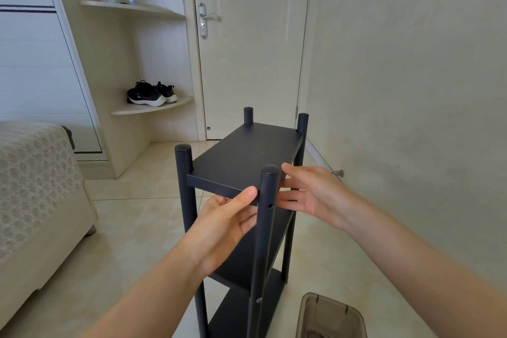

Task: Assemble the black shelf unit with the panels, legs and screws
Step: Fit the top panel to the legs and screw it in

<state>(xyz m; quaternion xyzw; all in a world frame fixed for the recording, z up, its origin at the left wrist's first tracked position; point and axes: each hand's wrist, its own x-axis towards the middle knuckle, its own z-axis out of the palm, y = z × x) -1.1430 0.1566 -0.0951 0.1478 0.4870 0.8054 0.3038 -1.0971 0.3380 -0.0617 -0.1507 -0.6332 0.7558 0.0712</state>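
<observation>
The black shelf unit stands upright on the tiled floor in front of me, with four round legs and three panels. Its top panel [244,156] sits between the legs. My left hand [227,217] pinches the panel's near edge, thumb on top and fingers below, just left of the near right leg [264,228]. That leg shows an empty screw hole [270,205] at the top panel's height and a screw head lower down. My right hand [310,192] is to the right of this leg, fingers straight, touching the panel's right side. No loose screw is visible.
A brown translucent plastic bin [332,318] stands on the floor at the lower right. A bed [35,186] fills the left side. A closed door [252,44] and a wall with a doorstop [338,173] lie behind and to the right. Black shoes [151,94] sit on a corner shelf.
</observation>
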